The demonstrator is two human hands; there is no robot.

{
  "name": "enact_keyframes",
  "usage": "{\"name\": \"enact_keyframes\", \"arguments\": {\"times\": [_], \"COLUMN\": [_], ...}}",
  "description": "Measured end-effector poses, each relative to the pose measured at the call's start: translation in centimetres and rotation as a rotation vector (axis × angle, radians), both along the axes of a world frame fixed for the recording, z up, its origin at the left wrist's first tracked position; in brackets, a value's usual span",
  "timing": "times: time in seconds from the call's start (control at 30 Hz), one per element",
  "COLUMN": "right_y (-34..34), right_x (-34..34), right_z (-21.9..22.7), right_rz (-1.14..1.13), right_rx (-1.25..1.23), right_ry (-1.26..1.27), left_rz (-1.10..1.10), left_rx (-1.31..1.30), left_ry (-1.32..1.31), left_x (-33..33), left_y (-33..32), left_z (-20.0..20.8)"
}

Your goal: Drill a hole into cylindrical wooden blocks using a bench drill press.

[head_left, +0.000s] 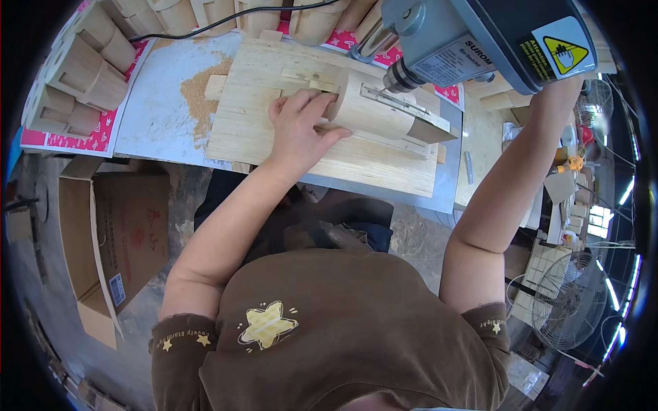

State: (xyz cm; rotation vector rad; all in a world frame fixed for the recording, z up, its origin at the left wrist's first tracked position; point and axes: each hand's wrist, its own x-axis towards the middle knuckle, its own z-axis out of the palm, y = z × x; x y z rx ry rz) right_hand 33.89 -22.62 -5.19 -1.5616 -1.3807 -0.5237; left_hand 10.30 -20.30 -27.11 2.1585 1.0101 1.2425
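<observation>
A pale wooden cylinder (373, 115) lies on its side on a flat wooden board (260, 147). My left hand (301, 127) grips its left end, fingers over the rim and thumb low along the near side. A long metal strip (399, 103) with a slot runs along the top of the cylinder. Just above the strip is the chuck (403, 77) of a grey drill press (473, 41), its thin bit pointing down at it; whether they touch I cannot tell. My right arm (507, 178) reaches up to the drill press's right side, where the machine hides my hand.
Several hollow wooden pieces (86, 75) stand along the left and back of the table. Sawdust (202, 96) lies left of the board, and a black cable (205, 29) crosses behind. An open cardboard box (130, 233) sits on the floor at left; a fan (569, 301) stands at right.
</observation>
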Motion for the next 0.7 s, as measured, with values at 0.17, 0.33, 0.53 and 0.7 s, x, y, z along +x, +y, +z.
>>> {"name": "enact_keyframes", "arguments": {"times": [0.17,0.33,0.53,0.7], "right_y": [-3.5,-7.3,-7.9,-9.2], "right_x": [0.9,-2.2,-1.9,-2.6], "right_z": [-9.6,-15.5,-15.0,-14.6], "right_rz": [0.164,0.078,0.13,0.179], "right_rx": [-0.321,-0.524,-0.587,-0.568], "right_ry": [0.108,-0.189,-0.172,-0.106], "left_rz": [-0.104,-0.299,-0.255,-0.07], "left_rx": [-0.139,-0.271,-0.317,-0.907], "left_ry": [-0.02,0.008,-0.113,-0.454], "left_x": [-0.6,-1.7,-10.2,-11.2], "left_y": [1.3,2.4,1.6,0.1], "left_z": [-0.7,0.9,2.8,6.8]}}
